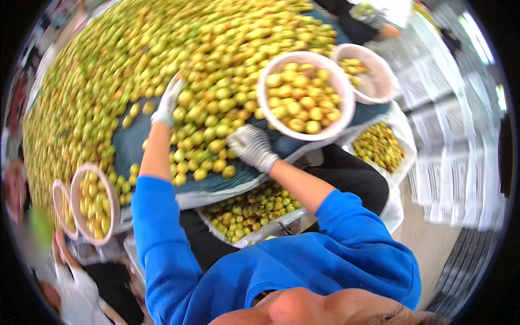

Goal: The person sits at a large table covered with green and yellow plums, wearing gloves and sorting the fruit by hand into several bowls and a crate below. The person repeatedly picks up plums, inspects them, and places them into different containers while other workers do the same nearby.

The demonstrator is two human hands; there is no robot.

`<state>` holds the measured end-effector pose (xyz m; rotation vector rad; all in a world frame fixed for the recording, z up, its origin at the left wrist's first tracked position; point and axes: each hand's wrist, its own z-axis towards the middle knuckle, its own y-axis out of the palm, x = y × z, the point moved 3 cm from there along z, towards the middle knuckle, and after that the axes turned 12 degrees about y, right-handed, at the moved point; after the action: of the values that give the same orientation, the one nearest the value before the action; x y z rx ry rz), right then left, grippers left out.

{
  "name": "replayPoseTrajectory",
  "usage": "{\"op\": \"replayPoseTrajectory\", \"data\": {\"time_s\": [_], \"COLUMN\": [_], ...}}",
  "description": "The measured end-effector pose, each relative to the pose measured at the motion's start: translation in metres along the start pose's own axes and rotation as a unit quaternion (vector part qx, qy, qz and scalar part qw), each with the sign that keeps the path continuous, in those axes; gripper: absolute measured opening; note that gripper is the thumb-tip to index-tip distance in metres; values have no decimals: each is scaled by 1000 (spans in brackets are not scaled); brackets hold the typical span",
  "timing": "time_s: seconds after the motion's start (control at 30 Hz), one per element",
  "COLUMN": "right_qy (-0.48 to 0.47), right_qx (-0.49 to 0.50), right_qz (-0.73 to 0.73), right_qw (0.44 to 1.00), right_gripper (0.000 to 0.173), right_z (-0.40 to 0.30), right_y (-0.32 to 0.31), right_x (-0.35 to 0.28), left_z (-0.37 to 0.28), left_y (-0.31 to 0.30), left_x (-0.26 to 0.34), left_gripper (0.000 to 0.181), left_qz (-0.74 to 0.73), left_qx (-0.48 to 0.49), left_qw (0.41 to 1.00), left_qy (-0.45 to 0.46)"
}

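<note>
A broad heap of small round yellow-green fruits (211, 44) covers the dark cloth (132, 140) of the sorting surface. My left hand (168, 99), in a pale glove, stretches into the heap with its fingers extended alongside the fruits. Nearer to me, my right hand (251, 147), in a striped pale glove, has its fingers curled at the edge of the loose fruits. Its palm side is hidden, so I cannot tell whether a fruit is inside. To the right of it stands a pale pink plastic basket (266, 111) filled with fruits.
A second pink basket (390, 81) at the right is partly filled. Two more baskets, including a full one (115, 203), stand at the left. Fruits fill a lined container (252, 211) below the edge and a white bag (378, 148). Other people (77, 288) sit nearby; wrapped stacks (447, 170) line the right.
</note>
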<state>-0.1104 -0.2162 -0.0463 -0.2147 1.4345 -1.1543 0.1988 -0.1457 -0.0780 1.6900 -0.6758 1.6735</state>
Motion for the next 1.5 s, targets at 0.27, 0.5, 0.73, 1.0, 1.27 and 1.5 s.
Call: {"op": "replayPoseTrajectory", "data": {"time_s": [0.27, 0.5, 0.73, 1.0, 1.27, 1.5], "right_qy": [49, 71, 97, 3, 202, 83], "right_qx": [-13, -5, -47, -34, -52, 65], "right_qz": [-2, 60, 153, 126, 493, 161], "right_qw": [999, 996, 982, 991, 845, 981], "right_gripper": [35, 37, 40, 35, 49, 38], "right_z": [1, 0, 0, -16, -28, -36], "right_y": [-9, -2, -16, 0, 14, -3], "right_x": [-5, -8, 3, 17, 36, 14], "left_z": [-11, -75, -198, -237, -206, -212], "left_y": [59, 73, -35, -63, 1, 65], "left_x": [29, 58, 80, 57, 28, 40], "left_gripper": [55, 59, 63, 67, 54, 73], "left_qz": [498, 501, 640, 560, 409, 473], "left_qx": [-81, -141, 222, 167, 155, 45], "left_qw": [856, 852, 734, 790, 897, 875], "left_qy": [116, 55, -55, -183, -64, -94]}}
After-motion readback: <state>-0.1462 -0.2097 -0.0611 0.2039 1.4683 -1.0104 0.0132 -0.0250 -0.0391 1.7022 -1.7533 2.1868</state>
